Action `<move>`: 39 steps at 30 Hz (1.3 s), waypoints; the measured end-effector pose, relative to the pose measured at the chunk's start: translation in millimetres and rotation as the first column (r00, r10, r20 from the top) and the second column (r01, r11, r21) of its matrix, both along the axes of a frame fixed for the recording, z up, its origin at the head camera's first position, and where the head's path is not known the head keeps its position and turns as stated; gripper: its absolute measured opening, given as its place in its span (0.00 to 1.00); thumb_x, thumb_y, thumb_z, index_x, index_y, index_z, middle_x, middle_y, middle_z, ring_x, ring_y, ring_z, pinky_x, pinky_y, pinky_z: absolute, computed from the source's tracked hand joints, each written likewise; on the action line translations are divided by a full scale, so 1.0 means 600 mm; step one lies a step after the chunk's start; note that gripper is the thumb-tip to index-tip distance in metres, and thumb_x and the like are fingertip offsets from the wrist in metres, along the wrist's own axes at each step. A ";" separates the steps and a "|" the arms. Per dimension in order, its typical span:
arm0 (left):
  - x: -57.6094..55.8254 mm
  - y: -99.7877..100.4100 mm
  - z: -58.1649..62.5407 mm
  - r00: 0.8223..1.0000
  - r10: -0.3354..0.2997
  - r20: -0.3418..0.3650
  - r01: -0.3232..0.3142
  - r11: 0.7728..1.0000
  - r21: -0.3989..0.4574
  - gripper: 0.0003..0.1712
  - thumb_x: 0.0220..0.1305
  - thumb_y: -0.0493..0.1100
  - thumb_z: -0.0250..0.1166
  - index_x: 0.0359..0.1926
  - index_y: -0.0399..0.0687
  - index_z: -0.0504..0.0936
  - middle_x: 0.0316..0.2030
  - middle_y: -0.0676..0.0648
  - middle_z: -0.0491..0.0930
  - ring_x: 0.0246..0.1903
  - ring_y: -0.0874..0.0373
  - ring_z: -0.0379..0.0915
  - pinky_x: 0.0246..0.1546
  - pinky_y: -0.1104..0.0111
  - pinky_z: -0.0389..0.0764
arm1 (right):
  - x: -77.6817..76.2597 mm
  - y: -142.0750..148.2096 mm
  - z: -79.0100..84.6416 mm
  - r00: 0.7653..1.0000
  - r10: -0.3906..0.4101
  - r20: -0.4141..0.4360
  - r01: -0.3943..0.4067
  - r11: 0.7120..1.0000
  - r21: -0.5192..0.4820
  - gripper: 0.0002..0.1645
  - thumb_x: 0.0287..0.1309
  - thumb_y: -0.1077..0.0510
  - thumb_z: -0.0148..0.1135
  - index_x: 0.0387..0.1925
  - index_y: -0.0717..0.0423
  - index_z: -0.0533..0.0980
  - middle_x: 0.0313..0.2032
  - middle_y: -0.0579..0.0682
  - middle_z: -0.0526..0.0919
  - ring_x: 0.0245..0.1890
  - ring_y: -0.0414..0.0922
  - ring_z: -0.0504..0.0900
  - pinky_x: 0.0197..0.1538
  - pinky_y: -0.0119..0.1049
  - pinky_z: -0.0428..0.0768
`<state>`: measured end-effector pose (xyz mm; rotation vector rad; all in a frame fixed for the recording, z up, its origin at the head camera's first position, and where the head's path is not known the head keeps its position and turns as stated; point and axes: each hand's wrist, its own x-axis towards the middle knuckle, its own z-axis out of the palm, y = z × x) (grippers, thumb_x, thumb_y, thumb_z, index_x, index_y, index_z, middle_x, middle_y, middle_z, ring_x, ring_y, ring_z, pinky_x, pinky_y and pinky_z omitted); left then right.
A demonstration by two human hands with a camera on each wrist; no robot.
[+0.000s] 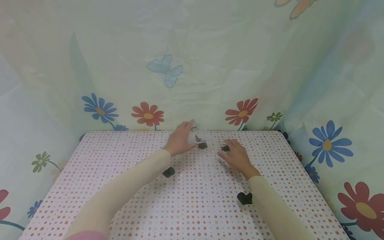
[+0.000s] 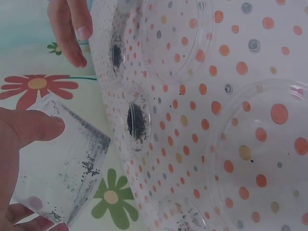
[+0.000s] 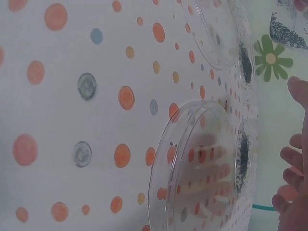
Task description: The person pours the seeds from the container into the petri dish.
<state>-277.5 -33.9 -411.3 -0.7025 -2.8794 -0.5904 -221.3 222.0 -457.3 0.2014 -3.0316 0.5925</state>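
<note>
My left hand (image 1: 180,139) grips a clear plastic container (image 2: 62,163), tilted, with thumb and fingers on opposite sides. Small black granules (image 2: 90,168) cling to its inside walls. Beneath it on the table are shallow clear round dishes, one with a dark heap of granules (image 2: 138,124). My right hand (image 1: 237,156) hovers near another dish that holds a black heap (image 3: 244,159). Its fingers are spread and relaxed, with nothing between them. In the left wrist view a further dish (image 2: 204,219) has only scattered granules.
Nearer the front of the dotted table (image 1: 186,213) lie clear round lids or dishes, one large (image 2: 214,144) and another (image 3: 166,173) below my right hand. Black shapes (image 1: 169,172) show beside the forearms. A flowered curtain (image 1: 192,83) stands behind the table's back edge.
</note>
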 end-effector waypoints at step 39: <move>0.012 -0.075 -0.003 0.994 0.105 0.024 -0.106 0.994 0.039 0.58 0.46 0.57 0.69 0.71 0.61 0.42 0.65 0.48 0.58 0.62 0.52 0.60 0.58 0.56 0.71 | -0.008 -0.028 0.002 0.998 0.039 -0.058 -0.039 0.999 0.006 0.42 0.56 0.35 0.52 0.64 0.55 0.59 0.64 0.58 0.61 0.66 0.56 0.56 0.66 0.60 0.56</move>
